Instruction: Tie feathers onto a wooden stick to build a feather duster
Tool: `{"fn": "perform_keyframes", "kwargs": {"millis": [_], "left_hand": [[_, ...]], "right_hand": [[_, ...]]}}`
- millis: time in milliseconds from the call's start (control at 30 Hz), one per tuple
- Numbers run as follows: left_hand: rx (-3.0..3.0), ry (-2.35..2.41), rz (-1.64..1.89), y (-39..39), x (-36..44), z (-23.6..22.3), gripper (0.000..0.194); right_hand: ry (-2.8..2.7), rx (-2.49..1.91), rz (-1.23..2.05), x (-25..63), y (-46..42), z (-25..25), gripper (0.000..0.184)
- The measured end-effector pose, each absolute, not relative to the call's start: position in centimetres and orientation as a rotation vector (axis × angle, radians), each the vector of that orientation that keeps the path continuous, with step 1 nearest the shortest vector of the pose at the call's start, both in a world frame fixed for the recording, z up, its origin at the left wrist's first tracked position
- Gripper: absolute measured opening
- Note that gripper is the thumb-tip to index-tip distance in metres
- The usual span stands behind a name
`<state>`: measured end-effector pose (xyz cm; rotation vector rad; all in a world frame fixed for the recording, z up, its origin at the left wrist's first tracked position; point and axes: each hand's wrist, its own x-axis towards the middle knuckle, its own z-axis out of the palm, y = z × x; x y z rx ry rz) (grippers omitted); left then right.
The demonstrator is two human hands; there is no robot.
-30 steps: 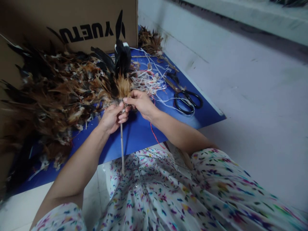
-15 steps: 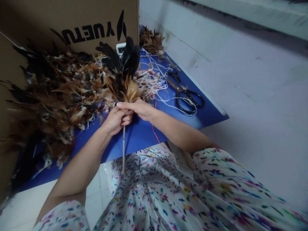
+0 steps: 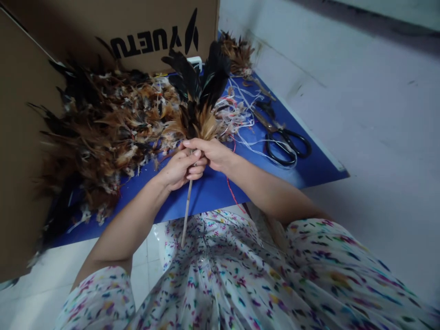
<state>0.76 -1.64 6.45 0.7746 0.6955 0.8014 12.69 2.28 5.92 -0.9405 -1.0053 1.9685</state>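
In front of me is a feather duster (image 3: 202, 103), with black and tan feathers fanned out at the top of a thin stick (image 3: 186, 208). My left hand (image 3: 182, 168) is closed around the stick just under the feathers. Against it, a little higher, my right hand (image 3: 211, 152) grips the base of the feathers, its thumb lying over the top. The fingers overlap, so the exact spot where the feathers join the stick is hidden. The stick's lower end points down toward my floral clothing.
A large heap of loose brown feathers (image 3: 103, 133) covers the left of the blue table (image 3: 165, 206). Black-handled scissors (image 3: 285, 142) and tangled white strings (image 3: 237, 114) lie to the right. Another feather bunch (image 3: 237, 52) is at the back, beside a cardboard box (image 3: 85, 20). A wall (image 3: 378, 114) borders the right.
The view has shifted, so the whole scene sits further right. The black feathers stand a little more upright and spread. Both hands keep their grip at the feather base.
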Motion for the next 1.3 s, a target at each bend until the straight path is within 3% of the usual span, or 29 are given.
{"fn": "perform_keyframes", "kwargs": {"millis": [467,567,700,800,967,1167,1300], "left_hand": [[0.955,0.946,0.768,-1.7,0.5,7.0,0.025],[1.385,1.257,0.719,-1.2,-1.6,8.6,0.014],[2.161,1.998,0.656,-0.3,-7.1,10.7,0.02],[2.27,2.259,0.393,0.2,-11.4,11.1,0.021],[2.265,2.349,0.007,0.5,-15.0,9.7,0.03],[2.279,2.241,-0.001,1.4,-15.6,8.2,0.034],[2.324,2.17,-0.072,1.5,-15.6,7.9,0.023]], "right_hand": [[-1.019,-0.967,1.9,12.7,2.5,5.9,0.023],[-0.909,-0.844,1.85,12.8,3.4,5.8,0.021],[-0.857,-0.852,1.803,13.0,4.2,5.9,0.019],[-0.864,-0.847,1.791,13.0,4.3,6.1,0.019],[-0.891,-0.788,1.803,13.0,4.2,6.0,0.022],[-0.915,-0.781,1.776,13.2,4.1,5.9,0.023],[-0.909,-0.783,1.776,13.2,4.1,5.8,0.022]]}}
